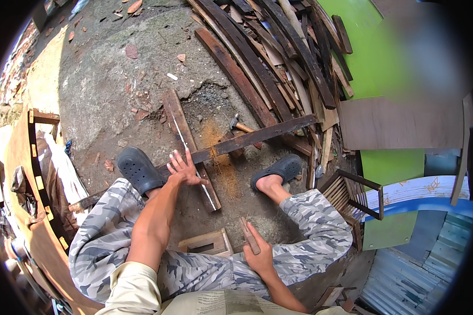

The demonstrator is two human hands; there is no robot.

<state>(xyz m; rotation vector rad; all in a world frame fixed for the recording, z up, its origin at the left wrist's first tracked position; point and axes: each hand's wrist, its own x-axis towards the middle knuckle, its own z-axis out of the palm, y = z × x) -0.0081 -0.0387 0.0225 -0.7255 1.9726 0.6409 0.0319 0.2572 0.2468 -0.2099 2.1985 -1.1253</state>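
Observation:
My left hand (pixel 182 169) rests with spread fingers on a long dark wooden beam (pixel 268 134), which lies slanting across the ground. The beam crosses a shorter board (pixel 174 113) marked by a white streak along its length. Near my lap, my right hand (pixel 260 254) is closed around a small, flat, brownish piece of wood (pixel 250 238). Orange sawdust (pixel 214 134) is scattered on both sides of the beam. Just beyond the beam lies a hammer (pixel 240 125) with a wooden handle.
A large pile of old timber (pixel 284 58) fills the far right. A slatted wooden frame (pixel 352 194) stands beside my right knee, and a small wooden frame (pixel 197 242) lies between my legs. Curved plywood (pixel 34 220) rises on the left. Green panels (pixel 370 47) lie right.

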